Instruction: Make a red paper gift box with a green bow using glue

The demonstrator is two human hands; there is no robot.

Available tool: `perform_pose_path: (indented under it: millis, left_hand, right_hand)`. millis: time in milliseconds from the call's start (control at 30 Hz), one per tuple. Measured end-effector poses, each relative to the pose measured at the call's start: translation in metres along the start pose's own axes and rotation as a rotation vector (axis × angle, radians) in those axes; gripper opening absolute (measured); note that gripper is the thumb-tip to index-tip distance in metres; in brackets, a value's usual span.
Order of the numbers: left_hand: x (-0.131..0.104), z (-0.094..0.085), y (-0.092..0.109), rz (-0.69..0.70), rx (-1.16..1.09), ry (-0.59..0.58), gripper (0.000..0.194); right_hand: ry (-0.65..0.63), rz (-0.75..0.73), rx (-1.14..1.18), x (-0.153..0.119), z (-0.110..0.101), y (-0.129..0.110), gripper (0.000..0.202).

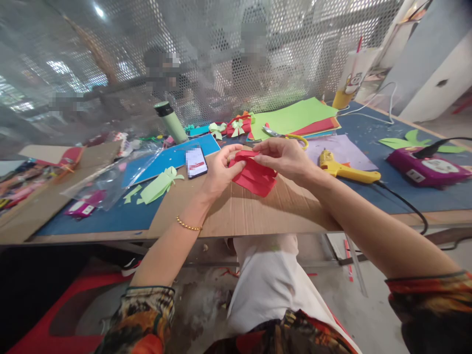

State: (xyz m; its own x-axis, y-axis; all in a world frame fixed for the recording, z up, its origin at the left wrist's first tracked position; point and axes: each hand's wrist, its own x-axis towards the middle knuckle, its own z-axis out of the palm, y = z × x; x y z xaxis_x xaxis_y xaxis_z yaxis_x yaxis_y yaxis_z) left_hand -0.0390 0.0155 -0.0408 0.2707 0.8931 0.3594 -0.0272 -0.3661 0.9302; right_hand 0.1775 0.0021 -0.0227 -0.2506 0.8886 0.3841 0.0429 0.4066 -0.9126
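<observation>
Both hands, left hand (221, 172) and right hand (285, 157), pinch the pleated red paper (254, 174) (fingers closed on its top edge).

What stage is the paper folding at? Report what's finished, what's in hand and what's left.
Finished, apparently: a red and green paper bow at the back of the table and a folded light-green paper piece on the blue sheet. In hand: the left hand and right hand both pinch a pleated red paper piece. Left: unused green and red paper sheets lie stacked; the yellow glue gun lies untouched.
</observation>
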Motion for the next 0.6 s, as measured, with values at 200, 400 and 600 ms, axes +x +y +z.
perform_pose_path:
  millis: [200,400,600]
  left_hand:
    - [-0.0011,0.0013,0.0079,-0.053,-0.088,-0.048,0.058]
    - [0.0016,-0.0039,0.0033,-0.145,-0.086,-0.017,0.045]
    - [0.0017,-0.0026,0.0054,-0.124,-0.062,0.002,0.038]
  right_hand:
    - [0.042,-0.021,-0.009,0.0011,0.0002,0.0009,0.062]
    - [0.046,-0.045,-0.008,0.0007,-0.0005,0.0011,0.053]
    - [0.032,-0.027,-0.014,-0.0008,0.0015,-0.0024,0.051]
